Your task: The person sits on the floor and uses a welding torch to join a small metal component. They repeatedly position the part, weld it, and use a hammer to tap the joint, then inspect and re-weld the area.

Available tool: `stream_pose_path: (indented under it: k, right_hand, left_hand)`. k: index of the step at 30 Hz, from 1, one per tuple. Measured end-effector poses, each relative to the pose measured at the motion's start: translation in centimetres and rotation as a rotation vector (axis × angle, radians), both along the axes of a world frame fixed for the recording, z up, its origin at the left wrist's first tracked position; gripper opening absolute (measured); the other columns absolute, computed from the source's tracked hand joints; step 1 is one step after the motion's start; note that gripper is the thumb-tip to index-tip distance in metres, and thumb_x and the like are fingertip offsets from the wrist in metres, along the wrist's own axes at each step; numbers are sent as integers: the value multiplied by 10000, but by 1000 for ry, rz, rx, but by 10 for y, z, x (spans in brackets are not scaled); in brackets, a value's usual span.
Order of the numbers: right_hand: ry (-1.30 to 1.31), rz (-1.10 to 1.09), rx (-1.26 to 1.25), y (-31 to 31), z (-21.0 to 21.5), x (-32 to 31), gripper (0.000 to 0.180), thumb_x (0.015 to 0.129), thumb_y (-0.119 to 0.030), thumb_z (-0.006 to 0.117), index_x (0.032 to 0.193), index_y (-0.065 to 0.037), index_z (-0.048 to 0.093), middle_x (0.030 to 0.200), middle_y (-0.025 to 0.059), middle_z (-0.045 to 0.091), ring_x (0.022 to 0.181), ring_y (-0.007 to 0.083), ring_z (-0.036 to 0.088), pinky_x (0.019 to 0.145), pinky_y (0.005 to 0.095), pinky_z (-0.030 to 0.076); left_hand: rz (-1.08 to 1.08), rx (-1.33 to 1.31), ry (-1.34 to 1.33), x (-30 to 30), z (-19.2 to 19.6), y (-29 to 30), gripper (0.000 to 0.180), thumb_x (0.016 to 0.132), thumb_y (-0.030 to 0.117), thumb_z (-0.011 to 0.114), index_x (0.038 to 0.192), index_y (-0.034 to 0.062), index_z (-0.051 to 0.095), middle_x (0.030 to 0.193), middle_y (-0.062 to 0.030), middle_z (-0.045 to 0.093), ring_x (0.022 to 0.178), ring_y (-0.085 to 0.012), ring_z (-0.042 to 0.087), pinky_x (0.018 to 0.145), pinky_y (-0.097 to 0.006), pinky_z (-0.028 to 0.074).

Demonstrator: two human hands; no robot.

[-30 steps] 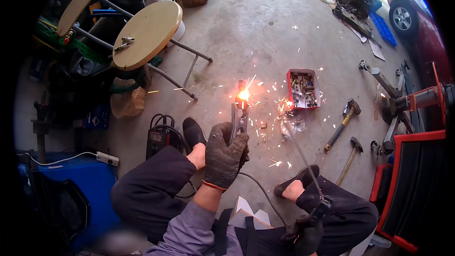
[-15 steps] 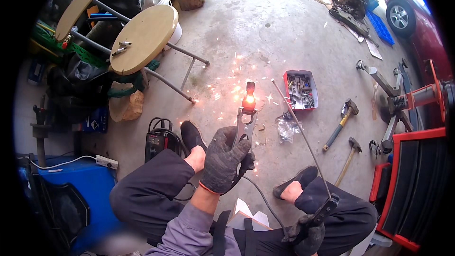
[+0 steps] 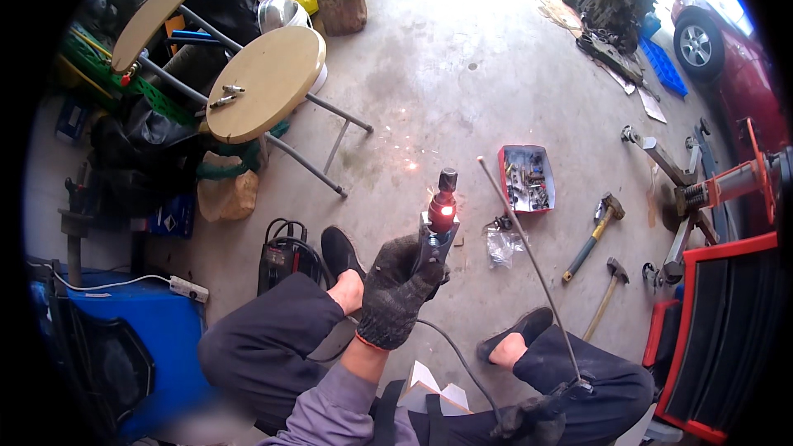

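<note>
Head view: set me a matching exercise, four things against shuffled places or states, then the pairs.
1. Dark cylindrical metal part
2. Long, thin greyish rod
3. Open, red-walled box
4. Round tan chair seat

A. On the concrete floor, holding small metal parts
B. Bearing slim metal pieces
C. Glowing, in the grey metal tool in the dark-gloved left hand
D. Slanting up from the dark-gloved right hand

1-C; 2-D; 3-A; 4-B

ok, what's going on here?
The person's gloved left hand holds up a pliers-like tool gripping a dark metal part with a glowing spot. The gloved right hand, low near the right thigh, grips a dark holder carrying a long thin rod. Rod tip and part are apart; a few sparks show.
</note>
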State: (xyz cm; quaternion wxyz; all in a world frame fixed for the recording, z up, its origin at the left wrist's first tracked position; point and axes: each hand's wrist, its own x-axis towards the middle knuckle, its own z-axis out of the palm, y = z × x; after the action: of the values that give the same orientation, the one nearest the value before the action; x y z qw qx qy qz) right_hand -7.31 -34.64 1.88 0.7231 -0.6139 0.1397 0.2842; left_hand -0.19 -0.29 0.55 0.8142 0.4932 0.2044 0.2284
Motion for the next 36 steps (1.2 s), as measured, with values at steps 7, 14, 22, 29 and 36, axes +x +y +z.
stream_pose_path:
  k: [7,14,22,29,36]
  right_hand:
    - [330,-135,351,5,10,9,493,908,-478,645,1126,-40,585,809,143,573,667,277,569,600,408,531]
    - [12,47,90,-3,3,-4,489,899,-437,678,1104,-1,594,855,119,629,715,220,627,611,367,542]
    - [-35,65,-61,16,24,1,516,911,-426,639,1131,39,601,880,109,665,695,198,645,645,308,533]
    - [13,80,3,2,6,-3,469,911,-356,637,1153,42,584,885,120,656,714,188,638,645,297,525]
    - [34,94,-13,18,7,6,400,928,-329,627,1112,23,582,855,105,641,709,175,627,645,287,518]
  left_hand:
    - [148,139,94,-5,-5,4,356,894,43,747,1199,29,563,1039,-60,662,876,-106,619,773,-264,516]
    - [418,478,225,-2,-8,0,350,884,37,756,1175,8,564,1053,-57,628,943,-122,599,852,-265,493]
    - [456,492,259,-2,-10,3,328,881,30,749,1152,38,565,997,-41,630,861,-106,610,789,-267,523]
    - [465,593,289,1,0,-3,367,873,71,771,1178,7,576,1049,-65,637,939,-133,605,852,-279,503]
    - [479,645,292,0,-2,1,347,900,93,736,1194,14,570,1006,-68,634,905,-141,613,811,-296,520]
